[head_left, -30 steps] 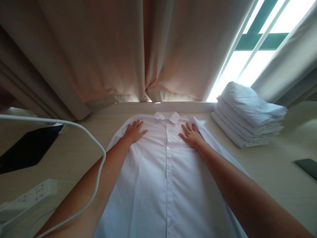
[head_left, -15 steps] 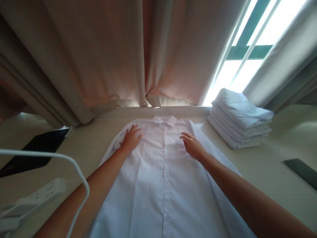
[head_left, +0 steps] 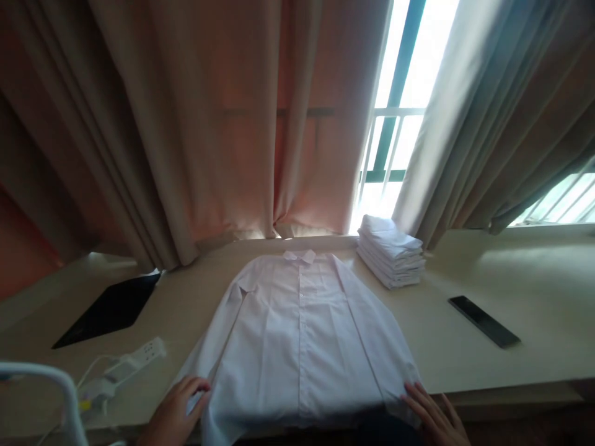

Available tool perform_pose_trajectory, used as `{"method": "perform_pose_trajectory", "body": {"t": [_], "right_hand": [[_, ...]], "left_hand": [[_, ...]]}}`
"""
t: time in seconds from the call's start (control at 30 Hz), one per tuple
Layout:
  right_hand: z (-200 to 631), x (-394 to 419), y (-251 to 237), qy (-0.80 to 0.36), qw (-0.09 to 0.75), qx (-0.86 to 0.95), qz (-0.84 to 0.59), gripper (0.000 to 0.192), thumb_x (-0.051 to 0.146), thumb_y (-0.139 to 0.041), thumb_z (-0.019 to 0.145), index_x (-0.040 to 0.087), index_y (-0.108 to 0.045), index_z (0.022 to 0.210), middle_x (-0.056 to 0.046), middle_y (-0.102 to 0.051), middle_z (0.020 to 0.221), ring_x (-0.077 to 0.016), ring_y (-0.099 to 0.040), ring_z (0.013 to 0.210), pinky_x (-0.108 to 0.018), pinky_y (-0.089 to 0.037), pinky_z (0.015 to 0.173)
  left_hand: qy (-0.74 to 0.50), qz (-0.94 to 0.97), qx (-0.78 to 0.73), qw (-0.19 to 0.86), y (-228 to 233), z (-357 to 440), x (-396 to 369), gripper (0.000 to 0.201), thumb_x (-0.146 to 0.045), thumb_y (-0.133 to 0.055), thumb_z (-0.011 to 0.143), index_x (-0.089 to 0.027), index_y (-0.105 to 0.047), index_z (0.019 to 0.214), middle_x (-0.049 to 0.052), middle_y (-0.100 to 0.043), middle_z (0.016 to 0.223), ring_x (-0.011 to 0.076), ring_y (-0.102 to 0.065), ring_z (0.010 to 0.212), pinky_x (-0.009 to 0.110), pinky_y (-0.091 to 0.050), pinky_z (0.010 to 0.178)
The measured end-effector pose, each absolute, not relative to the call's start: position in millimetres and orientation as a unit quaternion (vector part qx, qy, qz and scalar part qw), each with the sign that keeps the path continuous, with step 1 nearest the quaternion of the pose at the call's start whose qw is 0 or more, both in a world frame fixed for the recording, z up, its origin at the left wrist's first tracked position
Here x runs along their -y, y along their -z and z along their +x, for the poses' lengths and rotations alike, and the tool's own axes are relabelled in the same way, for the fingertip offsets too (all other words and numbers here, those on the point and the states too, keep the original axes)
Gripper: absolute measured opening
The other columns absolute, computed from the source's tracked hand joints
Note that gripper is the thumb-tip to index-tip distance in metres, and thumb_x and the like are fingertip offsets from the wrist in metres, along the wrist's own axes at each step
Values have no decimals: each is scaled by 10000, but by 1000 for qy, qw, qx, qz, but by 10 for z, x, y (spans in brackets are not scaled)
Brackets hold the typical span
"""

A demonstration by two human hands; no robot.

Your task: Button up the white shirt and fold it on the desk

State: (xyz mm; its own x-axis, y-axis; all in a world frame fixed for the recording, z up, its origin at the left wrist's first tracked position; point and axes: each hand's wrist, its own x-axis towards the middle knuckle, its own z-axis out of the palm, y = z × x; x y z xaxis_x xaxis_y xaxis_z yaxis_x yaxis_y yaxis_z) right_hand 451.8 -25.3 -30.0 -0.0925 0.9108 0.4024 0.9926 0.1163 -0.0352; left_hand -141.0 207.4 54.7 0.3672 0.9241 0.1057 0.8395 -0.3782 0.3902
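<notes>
the white shirt (head_left: 279, 347) lies front up on the table (head_left: 534, 272) straight ahead of me, its collar (head_left: 300, 256) at 12 o'clock and its hem toward me at 6, by the near edge. both sleeves run down beside the body, one toward 7 o'clock, the other toward 5.

my left hand (head_left: 173, 410) is at 7 o'clock, by the end of its sleeve (head_left: 216, 331); fingers and thumb curl toward each other with white cloth showing in the gap, and i cannot tell whether they grip it. my right hand (head_left: 432, 412) is at 5 o'clock, fingers stretched out and slightly spread, their tips against the other sleeve (head_left: 376, 328) near its end; the thumb is hidden.

from the folded white stack (head_left: 389, 253) at 1 o'clock and a phone (head_left: 483, 322) at 3, i have room to work.

i judge the step in hand to be straightening the shirt at its lower end. the next move calls for a light, even touch on both sleeve ends, keeping the front unwrinkled.
</notes>
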Motion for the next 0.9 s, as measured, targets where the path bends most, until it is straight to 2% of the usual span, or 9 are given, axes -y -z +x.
{"method": "perform_pose_trajectory", "body": {"t": [0.13, 0.23, 0.3, 0.4, 0.5, 0.6, 0.67, 0.8, 0.9], "right_hand": [[4267, 317, 208, 128, 190, 675, -701, 693, 150, -428, 723, 447, -424, 1350, 10, -494, 1380, -299, -487, 1246, -602, -293, 1027], [4197, 302, 40, 68, 241, 655, -713, 662, 99, -387, 703, 395, -532, 1278, -8, -528, 1350, -281, -472, 1264, -600, -175, 1087], [4219, 314, -35, -1, 292, 632, -718, 579, 130, -404, 697, 354, -616, 1187, -20, -582, 1292, -293, -497, 1239, -592, -154, 1099], [4335, 325, -149, -119, 423, 515, -736, 419, 247, -467, 688, 276, -695, 1039, -47, -669, 1154, -333, -565, 1147, -546, -272, 1077], [4545, 262, -407, -253, 577, 304, -714, 313, 342, -544, 662, 206, -702, 895, -74, -714, 978, -355, -623, 1006, -465, -461, 931], [4844, 124, -831, -358, 654, 193, -638, 304, 355, -570, 672, 233, -660, 936, -54, -706, 978, -305, -654, 925, -428, -531, 802], [5069, 34, -1143, -426, 688, 149, -569, 297, 313, -549, 698, 262, -640, 975, -50, -688, 1048, -268, -656, 913, -450, -525, 799], [5467, -63, -1669, -432, 699, 153, -549, 281, 263, -406, 791, 243, -667, 891, -89, -643, 1156, -257, -644, 923, -443, -494, 758], [5698, -105, -1923, -318, 698, 269, -583, 397, 208, -297, 815, 187, -693, 788, -145, -641, 1125, -266, -654, 857, -437, -470, 679]], "left_hand": [[-86, 849, -498, 154, -655, -916, -1638, 395, -329, -537, 823, -295, -588, 1212, 29, -540, 1324, 223, -467, 1250, 370, -358, 1072], [-9, 853, -500, 150, -671, -666, -1527, 730, -311, -647, 721, -306, -398, 1407, 15, -303, 1515, 258, -241, 1400, 411, -261, 1126], [36, 844, -515, 148, -640, -626, -1491, 838, -296, -675, 685, -306, -322, 1446, 17, -221, 1545, 280, -177, 1418, 435, -249, 1122], [42, 839, -531, 117, -546, -663, -1403, 789, -243, -617, 719, -327, -318, 1445, -2, -221, 1544, 276, -176, 1418, 446, -239, 1115], [15, 837, -542, 70, -425, -686, -1237, 784, -196, -561, 734, -357, -288, 1450, -38, -203, 1547, 270, -149, 1425, 474, -194, 1122], [-7, 833, -552, 33, -331, -638, -1033, 739, -204, -513, 771, -361, -276, 1454, -54, -187, 1548, 262, -127, 1429, 493, -134, 1132], [-18, 828, -560, 18, -311, -572, -907, 653, -230, -459, 820, -358, -311, 1443, -52, -211, 1540, 253, -142, 1427, 497, -116, 1132], [-31, 819, -573, 15, -378, -431, -717, 560, -306, -407, 867, -346, -361, 1424, -30, -258, 1526, 266, -180, 1417, 521, -146, 1114], [-35, 812, -582, 24, -469, -381, -639, 524, -342, -385, 881, -348, -399, 1404, -10, -290, 1515, 279, -221, 1403, 547, -196, 1083]]}}
